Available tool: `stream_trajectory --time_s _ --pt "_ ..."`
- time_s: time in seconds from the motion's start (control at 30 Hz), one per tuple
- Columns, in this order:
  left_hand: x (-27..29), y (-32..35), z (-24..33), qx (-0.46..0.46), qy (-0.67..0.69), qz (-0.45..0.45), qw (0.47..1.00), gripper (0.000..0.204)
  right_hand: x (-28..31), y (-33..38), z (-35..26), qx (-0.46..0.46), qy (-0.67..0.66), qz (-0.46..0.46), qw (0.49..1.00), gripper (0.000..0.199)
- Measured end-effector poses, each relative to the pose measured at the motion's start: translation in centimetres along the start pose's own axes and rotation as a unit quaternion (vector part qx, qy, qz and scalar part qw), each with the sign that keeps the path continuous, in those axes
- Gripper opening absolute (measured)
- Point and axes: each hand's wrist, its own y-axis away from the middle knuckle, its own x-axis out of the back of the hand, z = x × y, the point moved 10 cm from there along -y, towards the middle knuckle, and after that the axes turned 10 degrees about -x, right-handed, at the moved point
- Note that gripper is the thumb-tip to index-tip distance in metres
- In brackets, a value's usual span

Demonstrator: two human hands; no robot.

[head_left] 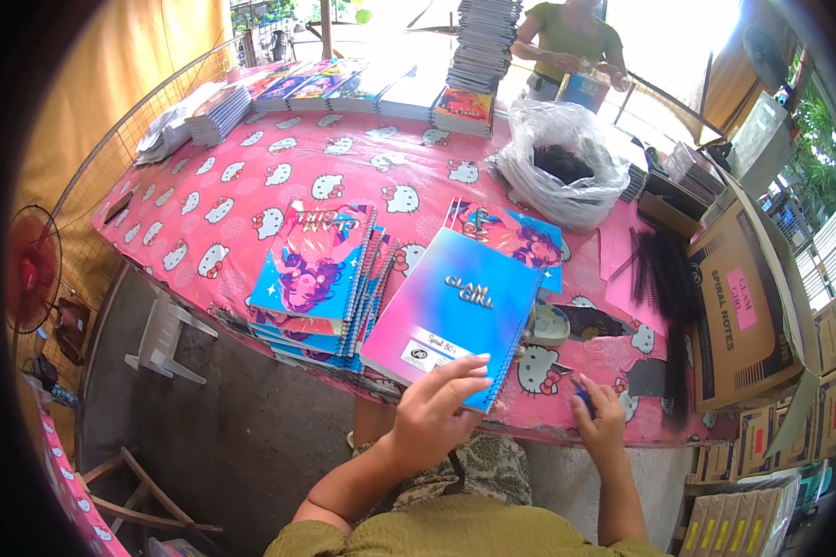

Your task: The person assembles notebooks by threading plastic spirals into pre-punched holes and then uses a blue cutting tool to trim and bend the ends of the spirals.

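My left hand point(437, 404) rests with spread fingers on the near corner of a pink and blue spiral notebook point(455, 311) lying back cover up on the table edge. My right hand point(599, 418) is closed around a small blue tool point(582, 397) just right of that notebook's spiral edge. To the left lies a stack of spiral notebooks point(320, 278) with cartoon covers. More loose covers point(511, 232) lie behind the notebook.
The table wears a pink cartoon-cat cloth point(251, 186). Black spiral coils point(664, 278) and an open cardboard box point(743, 306) are at the right, a plastic bag point(557, 162) behind. Notebook stacks point(483, 42) line the far edge, where another person point(571, 42) stands. A white stool point(163, 339) stands left.
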Motion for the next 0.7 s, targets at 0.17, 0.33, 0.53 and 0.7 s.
stream_trajectory --time_s 0.17,0.33,0.53,0.7 --pt "-0.1 -0.6 1.5 -0.082 -0.032 -0.020 0.996 0.028 2.4 2.7 -13.2 0.235 -0.139 -0.017 0.962 0.041" --pt "-0.2 -0.7 1.7 -0.077 -0.038 -0.032 0.996 0.029 1.3 2.1 -14.2 0.203 -0.144 -0.044 0.968 0.036" --pt "0.2 -0.5 1.9 -0.121 -0.030 -0.014 0.992 0.020 -7.6 2.5 -8.8 -0.090 -0.508 -0.436 0.738 0.039" --pt "7.6 -0.8 -0.7 -0.084 -0.101 0.226 0.965 0.025 -0.1 -0.3 -9.5 0.119 -0.242 -0.109 0.957 0.036"
